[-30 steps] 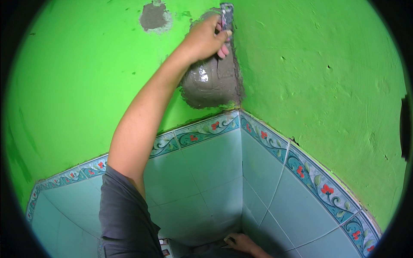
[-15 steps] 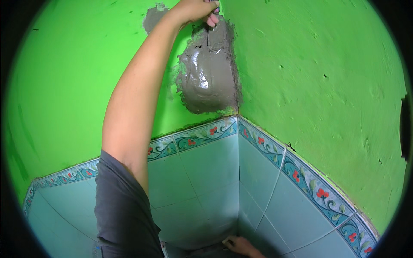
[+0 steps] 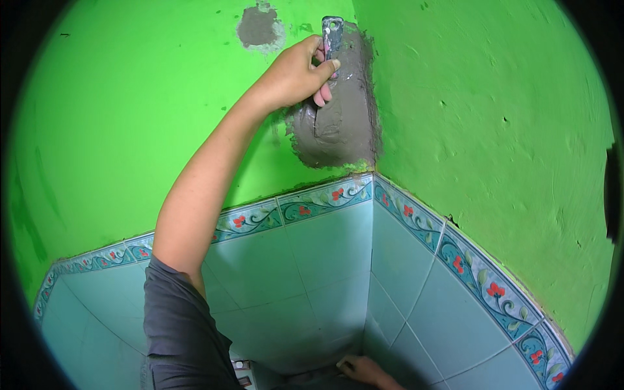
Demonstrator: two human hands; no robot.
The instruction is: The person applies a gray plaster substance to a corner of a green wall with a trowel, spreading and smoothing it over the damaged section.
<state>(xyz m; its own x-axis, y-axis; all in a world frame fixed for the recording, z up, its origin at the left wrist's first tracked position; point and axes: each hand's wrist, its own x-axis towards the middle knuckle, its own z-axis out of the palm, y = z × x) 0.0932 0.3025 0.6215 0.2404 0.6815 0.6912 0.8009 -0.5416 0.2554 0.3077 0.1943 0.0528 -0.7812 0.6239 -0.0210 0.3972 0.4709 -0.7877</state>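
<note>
My left hand [image 3: 304,73] is raised to the wall, closed around the dark, paint-spotted handle of a putty knife [image 3: 332,39]. Handle up, the knife lies against a patch of wet grey mortar [image 3: 348,133] on the green wall beside the corner. Its blade is mostly hidden by my fingers and the smeared mortar. Low in the picture, in shade, my right hand [image 3: 359,368] hangs in front of the tiles with its fingers curled. Whatever it may hold cannot be made out.
A smaller grey patch [image 3: 259,27] sits higher on the left green wall [image 3: 130,130]. Below the paint run blue-green tiles [image 3: 260,266] with a floral border strip [image 3: 304,209], meeting at the corner. A small pale object [image 3: 242,365] shows beside my left sleeve at the bottom.
My left hand has come down with the putty knife, drawing it down over the mortar. The view has tilted up slightly, showing the whole handle. My right hand stays put.
</note>
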